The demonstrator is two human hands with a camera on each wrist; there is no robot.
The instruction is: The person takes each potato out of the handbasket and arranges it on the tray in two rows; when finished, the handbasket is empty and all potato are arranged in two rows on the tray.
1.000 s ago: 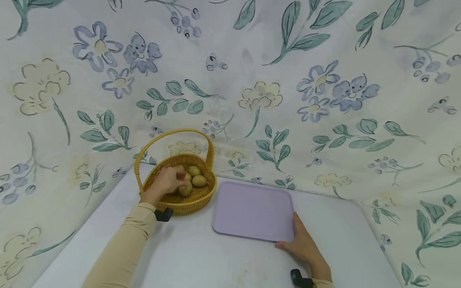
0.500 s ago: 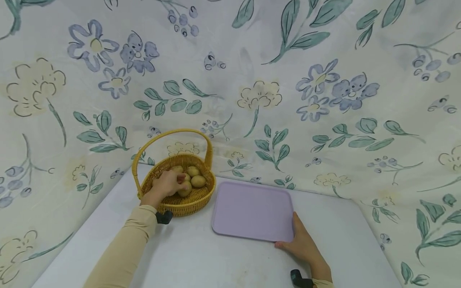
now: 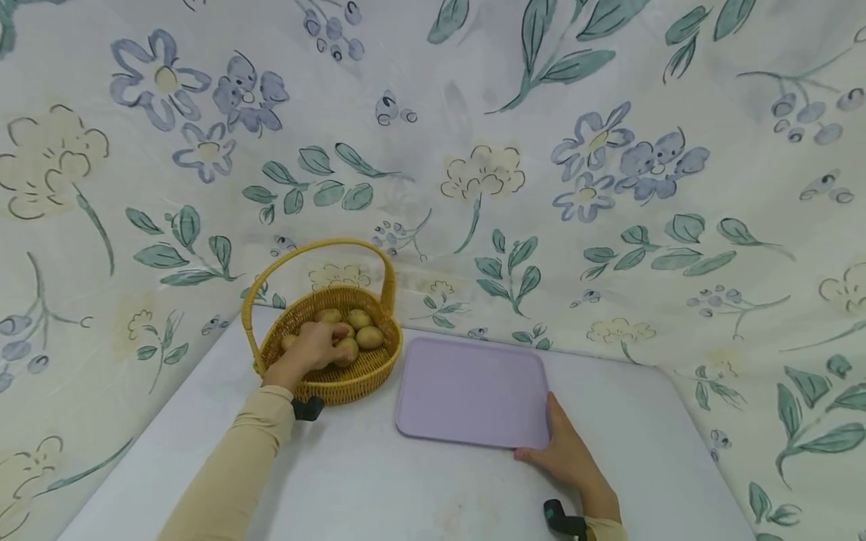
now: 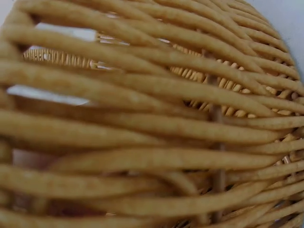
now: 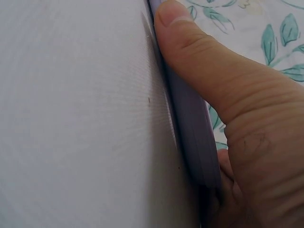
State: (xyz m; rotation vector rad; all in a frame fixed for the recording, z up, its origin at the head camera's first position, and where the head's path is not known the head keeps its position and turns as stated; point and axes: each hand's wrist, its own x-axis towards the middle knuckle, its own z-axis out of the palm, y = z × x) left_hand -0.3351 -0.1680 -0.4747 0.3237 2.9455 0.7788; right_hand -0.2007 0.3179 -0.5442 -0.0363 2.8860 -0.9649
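Observation:
A yellow woven basket (image 3: 345,391) with a tall handle stands at the back left, several potatoes (image 3: 369,337) inside. My left hand (image 3: 310,347) reaches over its near left side, thumb and curled fingers at a potato (image 3: 348,351) near the middle; the hand covers part of the pile. Only the basket's weave (image 4: 142,128) fills the left wrist view, hiding the grasp. To the right lies a flat lilac tray (image 3: 473,391) with nothing on it. My right hand (image 3: 567,451) holds its near right corner, the thumb (image 5: 190,42) along the rim in the right wrist view.
Both things are on a white table (image 3: 406,496) that meets a floral cloth backdrop (image 3: 433,225) at the back and sides. The basket handle (image 3: 318,244) arches above and behind the left hand. The tray sits close beside the basket.
My left hand has lowered slightly among the potatoes, and more of them show behind it. The right hand keeps its hold on the tray's corner. The head view has shifted a little.

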